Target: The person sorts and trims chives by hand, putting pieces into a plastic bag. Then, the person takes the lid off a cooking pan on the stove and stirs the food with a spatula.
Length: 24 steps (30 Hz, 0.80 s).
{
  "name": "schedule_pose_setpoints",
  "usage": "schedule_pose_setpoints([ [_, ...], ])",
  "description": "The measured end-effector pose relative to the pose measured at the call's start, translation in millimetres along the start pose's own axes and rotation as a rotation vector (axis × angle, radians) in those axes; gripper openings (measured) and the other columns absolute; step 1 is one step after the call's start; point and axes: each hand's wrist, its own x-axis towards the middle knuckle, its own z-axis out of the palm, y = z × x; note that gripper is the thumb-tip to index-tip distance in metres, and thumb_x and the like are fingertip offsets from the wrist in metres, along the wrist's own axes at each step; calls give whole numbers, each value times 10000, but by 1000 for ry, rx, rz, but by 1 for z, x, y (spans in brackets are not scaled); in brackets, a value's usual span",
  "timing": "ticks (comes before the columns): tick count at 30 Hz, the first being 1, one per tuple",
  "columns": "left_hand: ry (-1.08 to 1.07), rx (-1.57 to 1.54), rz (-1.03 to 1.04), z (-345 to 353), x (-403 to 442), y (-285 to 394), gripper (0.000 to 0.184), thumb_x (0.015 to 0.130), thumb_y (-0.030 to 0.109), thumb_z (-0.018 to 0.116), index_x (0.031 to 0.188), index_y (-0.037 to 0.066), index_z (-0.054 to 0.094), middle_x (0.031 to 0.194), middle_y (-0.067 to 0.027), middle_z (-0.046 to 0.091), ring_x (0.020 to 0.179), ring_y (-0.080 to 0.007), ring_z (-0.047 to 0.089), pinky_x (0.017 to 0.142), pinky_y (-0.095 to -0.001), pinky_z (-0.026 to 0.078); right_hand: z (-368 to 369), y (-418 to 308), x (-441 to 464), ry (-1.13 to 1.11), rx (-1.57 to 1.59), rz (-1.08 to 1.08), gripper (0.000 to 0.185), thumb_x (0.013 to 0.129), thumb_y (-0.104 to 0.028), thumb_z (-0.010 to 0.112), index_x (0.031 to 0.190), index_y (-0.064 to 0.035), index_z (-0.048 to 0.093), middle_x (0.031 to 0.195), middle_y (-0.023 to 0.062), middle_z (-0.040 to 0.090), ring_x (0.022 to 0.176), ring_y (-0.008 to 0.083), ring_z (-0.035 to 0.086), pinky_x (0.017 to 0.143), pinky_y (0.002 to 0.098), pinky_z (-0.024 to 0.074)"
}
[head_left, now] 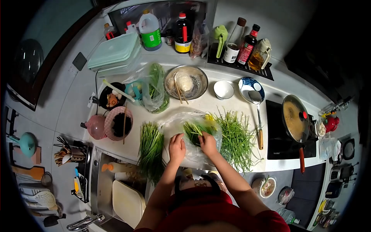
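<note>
A clear plastic bag [170, 129] lies on the counter in front of me, with a bunch of green chives [192, 130] in its opening. My left hand [177, 147] has its fingers curled on the bag's left side. On the right, my right hand [208, 144] is closed around the chives at their right end; its fingertips are partly hidden among the stalks. A neat bundle of long chives [150, 149] lies left of the bag. To the right spreads a loose pile of thinner greens [237, 141].
Behind the bag stand a metal bowl [201, 73] with dough and chopsticks, a white bowl [223, 89] and another bag of greens [156, 87]. A spatula [259, 123] lies beside the stove [275, 143], which carries a lidded pan [295, 116]. The sink [101, 181] is front left.
</note>
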Motion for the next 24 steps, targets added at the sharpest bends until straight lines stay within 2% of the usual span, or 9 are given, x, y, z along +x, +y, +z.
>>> schedule_pose_setpoints([
  [2, -45, -63, -28, 5, 1, 2, 241, 809, 57, 507, 1045, 38, 552, 1012, -140, 551, 938, -331, 513, 812, -369, 411, -8, 3, -3, 18, 127, 32, 116, 830, -130, 525, 876, -26, 546, 615, 172, 525, 529, 330, 495, 494, 393, 381],
  [5, -71, -155, -7, 12, 5, 19, 266, 844, 100, 486, 1099, 32, 525, 1065, -157, 537, 974, -324, 512, 836, -358, 407, -33, -17, -3, -95, 338, 225, 180, 852, -125, 495, 983, -5, 524, 813, 186, 603, 714, 306, 587, 637, 351, 453],
  [8, -121, -275, -13, 24, 10, 32, 303, 876, 113, 455, 1160, 15, 486, 1147, -162, 506, 1050, -285, 496, 881, -333, 387, -29, -11, -2, 50, 623, 124, 182, 899, -142, 440, 1024, -18, 488, 874, 122, 614, 755, 200, 580, 674, 294, 443],
  [11, -210, -344, 11, 30, 11, 42, 339, 893, 110, 432, 1215, 1, 433, 1199, -160, 485, 1080, -258, 492, 905, -319, 375, -30, -8, 5, 13, 1094, 388, 176, 917, -167, 418, 1020, -38, 478, 876, 52, 578, 816, 153, 543, 773, 258, 429],
  [15, -292, -291, 96, 40, 17, 55, 357, 873, 104, 465, 1219, 24, 435, 1166, -153, 508, 1042, -285, 511, 885, -342, 388, -51, -10, 18, 162, 1623, 610, 231, 930, -235, 378, 1001, -34, 466, 910, 103, 569, 822, 215, 558, 761, 321, 463],
  [19, -274, -147, 243, 42, 20, 89, 351, 838, 114, 512, 1184, 57, 489, 1101, -148, 533, 963, -315, 519, 846, -370, 395, -82, -15, 26, 466, 1941, 685, 230, 934, -271, 362, 982, -66, 453, 722, 57, 492, 618, 195, 470, 645, 314, 462],
  [20, -277, -91, 292, 46, 19, 92, 351, 834, 120, 520, 1178, 60, 497, 1084, -142, 539, 949, -313, 519, 839, -373, 392, -81, 1, 28, 447, 2016, 726, 222, 924, -313, 384, 950, -104, 455, 655, 30, 427, 537, 164, 398, 568, 296, 426],
  [23, -290, -19, 416, 64, 16, 105, 372, 794, 145, 578, 1155, 73, 526, 1029, -118, 550, 899, -303, 513, 811, -381, 385, -114, 14, 17, 383, 2096, 554, 236, 911, -343, 411, 886, -111, 442, 645, 9, 417, 518, 128, 369, 519, 271, 376],
  [24, -309, -24, 443, 68, 16, 114, 381, 786, 147, 588, 1155, 75, 528, 1028, -115, 550, 898, -301, 511, 807, -382, 386, -130, 10, 17, 407, 2000, 666, 242, 895, -348, 452, 819, -121, 417, 639, -8, 411, 497, 104, 347, 473, 249, 331],
])
